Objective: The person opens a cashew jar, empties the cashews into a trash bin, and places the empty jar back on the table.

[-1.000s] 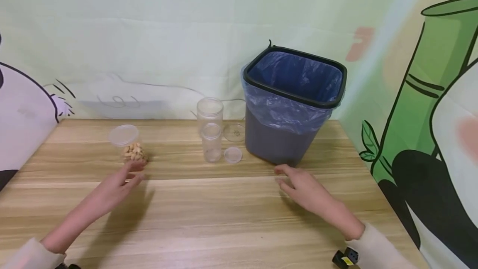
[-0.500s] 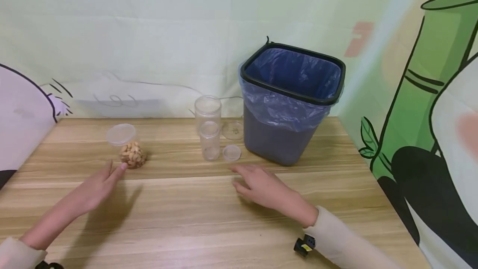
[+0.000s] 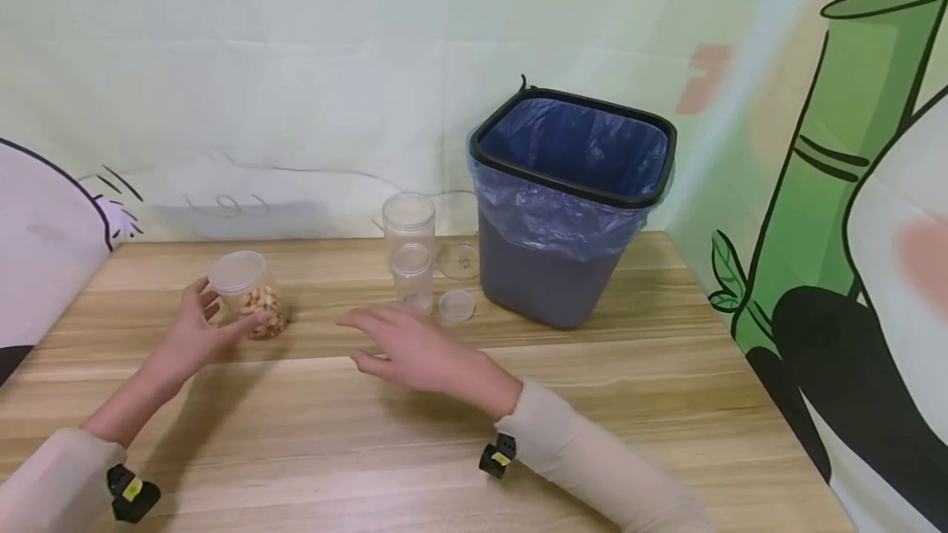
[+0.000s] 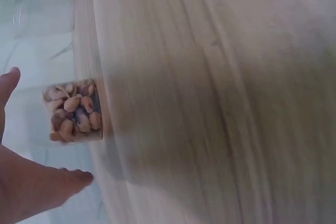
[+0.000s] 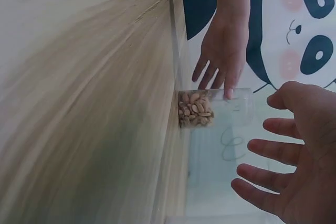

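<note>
A clear lidded jar of nuts (image 3: 261, 303), which look like peanuts or cashews, stands upright at the left of the table. My left hand (image 3: 194, 331) reaches beside it, thumb near its front and fingers spread at its left side. In the left wrist view the jar (image 4: 76, 111) sits between spread fingers and thumb. My right hand (image 3: 415, 348) hovers over the middle of the table, overlapping the small clear jar (image 3: 411, 263) in the head view. The right wrist view has its fingers (image 5: 278, 151) spread, pointing toward the nut jar (image 5: 197, 109), with nothing in them.
Behind the small jar stands a taller clear jar (image 3: 409, 216). A small round lid (image 3: 457, 305) and a larger clear lid (image 3: 457, 261) lie to their right. A grey bin (image 3: 551, 278) with a blue liner stands at the back right, before a printed backdrop (image 3: 311, 113).
My right hand has swept left from in front of the bin to the middle. My left hand pulled back a little, then came up to the left side of the nut jar.
</note>
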A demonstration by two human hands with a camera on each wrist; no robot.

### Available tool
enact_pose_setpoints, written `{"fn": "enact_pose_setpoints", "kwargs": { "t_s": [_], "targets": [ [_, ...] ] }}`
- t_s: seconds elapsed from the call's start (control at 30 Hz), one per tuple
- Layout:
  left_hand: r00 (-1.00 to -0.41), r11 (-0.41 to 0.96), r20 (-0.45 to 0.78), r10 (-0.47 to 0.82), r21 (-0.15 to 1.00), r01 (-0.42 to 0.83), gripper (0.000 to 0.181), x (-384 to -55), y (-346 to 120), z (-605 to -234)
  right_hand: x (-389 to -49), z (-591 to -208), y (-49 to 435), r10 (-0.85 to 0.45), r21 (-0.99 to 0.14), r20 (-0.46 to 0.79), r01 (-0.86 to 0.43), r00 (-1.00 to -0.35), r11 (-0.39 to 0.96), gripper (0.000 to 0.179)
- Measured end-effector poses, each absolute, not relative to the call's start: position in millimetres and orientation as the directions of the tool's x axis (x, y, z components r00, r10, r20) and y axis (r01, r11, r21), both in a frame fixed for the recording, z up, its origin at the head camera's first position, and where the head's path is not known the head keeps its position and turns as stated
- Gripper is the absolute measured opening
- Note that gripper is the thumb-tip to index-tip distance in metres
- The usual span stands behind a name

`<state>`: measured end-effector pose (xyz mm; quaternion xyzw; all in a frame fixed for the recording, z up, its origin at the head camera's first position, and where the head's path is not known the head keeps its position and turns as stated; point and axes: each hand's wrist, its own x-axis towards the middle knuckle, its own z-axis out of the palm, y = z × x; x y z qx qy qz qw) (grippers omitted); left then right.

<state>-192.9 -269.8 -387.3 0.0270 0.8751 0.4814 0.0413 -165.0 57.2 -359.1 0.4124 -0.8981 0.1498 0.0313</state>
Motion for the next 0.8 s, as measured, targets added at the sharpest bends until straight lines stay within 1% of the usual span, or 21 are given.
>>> {"fn": "enact_pose_setpoints", "kwargs": {
  "t_s": [0.13, 0.23, 0.43, 0.5, 0.63, 0.8],
  "targets": [
    [-0.996, 0.445, -0.033, 0.083, 0.895, 0.007, 0.108, -201, -272, -391, -172, -361, 39, -0.708, -0.265, 0.184, -0.728, -0.682, 0.632, 0.052],
    [-0.996, 0.396, -0.051, 0.072, 0.918, -0.018, 0.104, -208, -276, -396, -178, -363, 27, -0.699, -0.291, 0.208, -0.726, -0.684, 0.623, 0.053],
    [-0.995, 0.356, -0.042, 0.093, 0.934, -0.007, 0.082, -217, -278, -405, -191, -369, 1, -0.704, -0.328, 0.259, -0.746, -0.661, 0.58, 0.053],
    [-0.993, 0.351, -0.046, 0.107, 0.936, -0.006, 0.078, -218, -275, -406, -195, -370, -7, -0.698, -0.344, 0.261, -0.74, -0.667, 0.578, 0.053],
    [-0.993, 0.383, -0.064, 0.094, 0.923, -0.023, 0.081, -220, -264, -406, -203, -370, -18, -0.667, -0.393, 0.265, -0.71, -0.697, 0.585, 0.054],
    [-0.998, 0.401, -0.038, 0.056, 0.916, -0.013, 0.084, -221, -253, -403, -210, -367, -24, -0.627, -0.438, 0.283, -0.679, -0.726, 0.589, 0.054]
  ]
}}
